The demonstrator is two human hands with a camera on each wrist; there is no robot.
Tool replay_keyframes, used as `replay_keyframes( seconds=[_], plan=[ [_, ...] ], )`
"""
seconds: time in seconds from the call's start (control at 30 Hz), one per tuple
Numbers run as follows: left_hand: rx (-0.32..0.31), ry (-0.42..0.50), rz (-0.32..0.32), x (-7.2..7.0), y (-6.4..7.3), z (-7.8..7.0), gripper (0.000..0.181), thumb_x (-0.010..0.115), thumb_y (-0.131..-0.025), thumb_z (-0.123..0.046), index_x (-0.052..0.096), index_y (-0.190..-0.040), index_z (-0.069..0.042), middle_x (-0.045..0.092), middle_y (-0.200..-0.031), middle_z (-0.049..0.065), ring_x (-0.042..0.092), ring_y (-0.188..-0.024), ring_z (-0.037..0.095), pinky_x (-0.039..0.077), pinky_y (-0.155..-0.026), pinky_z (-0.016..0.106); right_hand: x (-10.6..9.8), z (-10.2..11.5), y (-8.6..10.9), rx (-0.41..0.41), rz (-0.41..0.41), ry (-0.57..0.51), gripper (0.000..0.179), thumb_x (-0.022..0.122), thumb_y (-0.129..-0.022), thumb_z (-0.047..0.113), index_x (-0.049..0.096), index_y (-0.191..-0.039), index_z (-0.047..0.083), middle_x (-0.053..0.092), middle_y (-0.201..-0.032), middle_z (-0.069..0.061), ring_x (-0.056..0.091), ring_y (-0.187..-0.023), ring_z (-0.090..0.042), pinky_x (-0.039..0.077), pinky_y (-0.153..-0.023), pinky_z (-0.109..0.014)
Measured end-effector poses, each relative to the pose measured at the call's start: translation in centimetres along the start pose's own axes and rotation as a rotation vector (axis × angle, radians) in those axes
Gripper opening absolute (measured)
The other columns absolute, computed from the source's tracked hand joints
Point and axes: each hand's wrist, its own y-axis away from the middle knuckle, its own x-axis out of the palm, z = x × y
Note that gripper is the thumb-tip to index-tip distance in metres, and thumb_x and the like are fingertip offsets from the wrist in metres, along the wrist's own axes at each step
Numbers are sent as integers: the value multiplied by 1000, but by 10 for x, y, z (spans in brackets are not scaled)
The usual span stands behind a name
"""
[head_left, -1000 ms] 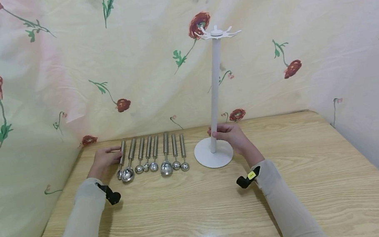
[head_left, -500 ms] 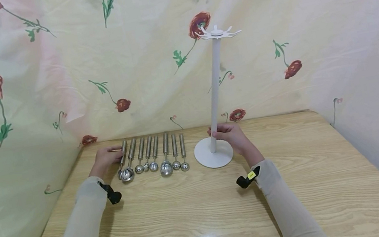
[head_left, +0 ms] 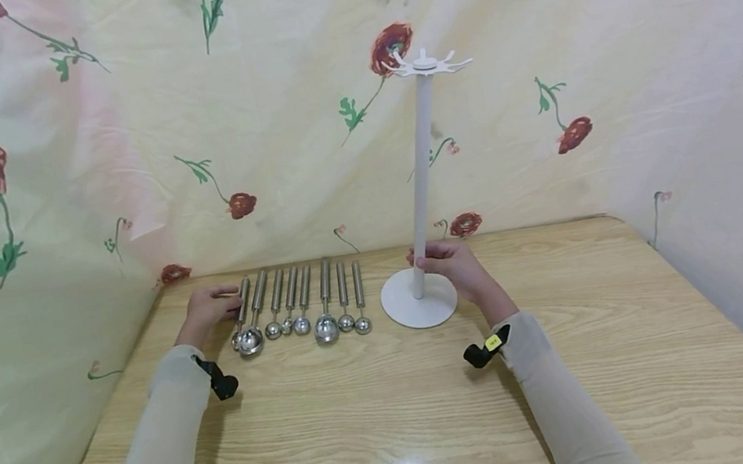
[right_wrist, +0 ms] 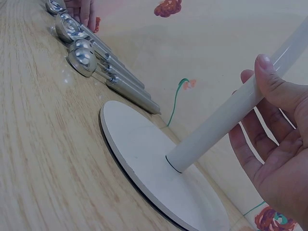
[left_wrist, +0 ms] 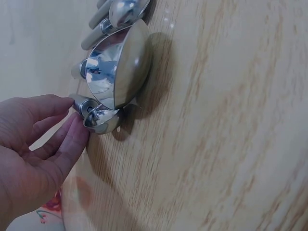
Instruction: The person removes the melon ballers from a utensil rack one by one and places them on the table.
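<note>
In the head view, my left hand (head_left: pixel 206 307) is at the left end of a row of shiny metal scoops. Its thumb and fingertips pinch the handle of the leftmost small scoop (left_wrist: pixel 103 120), whose round bowl sits right beside a much bigger scoop (left_wrist: pixel 120 67). My right hand (head_left: pixel 456 267) holds the lower pole of a white rotating-style utensil stand (head_left: pixel 419 165), thumb on one side and fingers behind. The stand's round base (right_wrist: pixel 144 154) is on the table, and a ring of hooks (head_left: pixel 428 66) tops the pole.
Several more scoops, such as a large scoop (head_left: pixel 326 329) and a small end scoop (head_left: pixel 363 325), lie side by side with handles toward the back. The wooden table (head_left: pixel 345 419) meets a floral cloth backdrop (head_left: pixel 295 137) behind and at both sides.
My left hand and the leftmost scoop's handle have shifted slightly to the right, toward the row. The right hand and the stand have stayed in place.
</note>
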Motion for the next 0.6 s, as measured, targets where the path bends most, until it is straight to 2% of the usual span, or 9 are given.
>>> replay_keyframes(
  seconds=[0.27, 0.43, 0.6],
  plan=[
    [4, 21, 1, -3, 4, -4, 43, 65, -96, -5, 57, -134, 13, 65, -125, 25, 67, -90, 9, 61, -84, 23, 2, 2, -1, 4, 2, 1, 37, 68, -97, 3, 59, -127, -16, 78, -99, 10, 73, -101, -8, 58, -93, -23],
    [-15, -9, -17, -2, 2, -3, 43, 64, -98, -5, 55, -137, 12, 63, -130, 26, 67, -94, 10, 61, -87, 22, 2, 1, -2, 7, 9, 2, 43, 68, -97, 4, 53, -131, -19, 78, -100, 11, 73, -102, -7, 57, -94, -23],
    [-29, -25, -11, -1, 1, -1, 44, 62, -100, -7, 53, -139, 11, 61, -132, 25, 66, -96, 10, 60, -87, 21, 0, -1, -1, 32, -4, 10, 42, 68, -97, 4, 55, -131, -17, 78, -99, 11, 72, -101, -7, 58, -92, -22]
  ],
)
